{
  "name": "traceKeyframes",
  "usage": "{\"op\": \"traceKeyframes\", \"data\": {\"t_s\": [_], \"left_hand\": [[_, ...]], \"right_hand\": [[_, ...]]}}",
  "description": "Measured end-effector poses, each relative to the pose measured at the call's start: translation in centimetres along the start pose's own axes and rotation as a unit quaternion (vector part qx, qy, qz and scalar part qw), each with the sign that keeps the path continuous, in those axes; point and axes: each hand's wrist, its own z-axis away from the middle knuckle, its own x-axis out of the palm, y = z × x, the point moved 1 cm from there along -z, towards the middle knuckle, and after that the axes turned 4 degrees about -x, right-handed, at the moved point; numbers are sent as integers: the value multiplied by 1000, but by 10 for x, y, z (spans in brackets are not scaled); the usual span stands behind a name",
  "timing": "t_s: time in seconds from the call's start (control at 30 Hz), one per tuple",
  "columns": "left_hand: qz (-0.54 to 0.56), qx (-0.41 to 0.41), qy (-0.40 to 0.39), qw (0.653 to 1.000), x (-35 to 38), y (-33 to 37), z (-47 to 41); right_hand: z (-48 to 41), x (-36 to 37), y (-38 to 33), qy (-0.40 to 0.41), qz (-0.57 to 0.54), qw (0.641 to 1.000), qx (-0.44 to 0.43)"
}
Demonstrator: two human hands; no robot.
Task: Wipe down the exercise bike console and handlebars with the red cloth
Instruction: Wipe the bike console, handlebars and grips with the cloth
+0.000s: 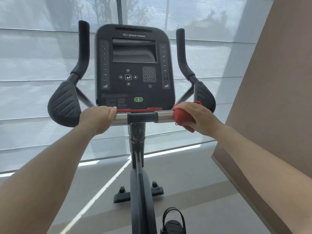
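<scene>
So the left hand (98,119) is gripping the chrome handlebar crossbar (163,116) just left of the black centre clamp (140,116), with its fingers curling right over the top of the bar. The right hand (200,118) is clutching the red cloth (184,115), which is bunched up and wrapping round the right end of that same bar, and a bit of it is hanging below the chrome. The console (133,68) is sitting dead centre just above both hands, screen dark, with a green button (138,99) showing near its bottom edge. Two black upright grips (83,48) are sticking up on either side of it, and the padded elbow rests (63,103) are flaring out lower down, the right one sitting just behind the cloth hand. A pedal (173,223) is peeking in at the bottom edge, and pale window blinds (42,65) are filling the background.
</scene>
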Motion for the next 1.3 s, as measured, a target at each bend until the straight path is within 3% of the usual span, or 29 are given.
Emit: {"op": "traceKeyframes", "data": {"t_s": [0.23,0.47,0.73,1.03,1.17,1.3], "left_hand": [[-13,20,15,1000,7,-2,-5],[-36,43,24,998,11,-4,-7],[-26,50,28,998,7,-3,-3],[6,23,25,999,4,-4,-1],[-14,27,26,999,2,-3,1],[-17,23,28,999,4,-2,0]], "right_hand": [[-1,23,-15,109,42,993,13],[-21,47,-46,156,56,986,27],[-38,37,-50,73,-21,997,25],[-17,1,-6,-31,-58,994,89],[-21,2,-14,-41,-30,993,108],[-22,7,-29,-1,-33,989,143]]}}
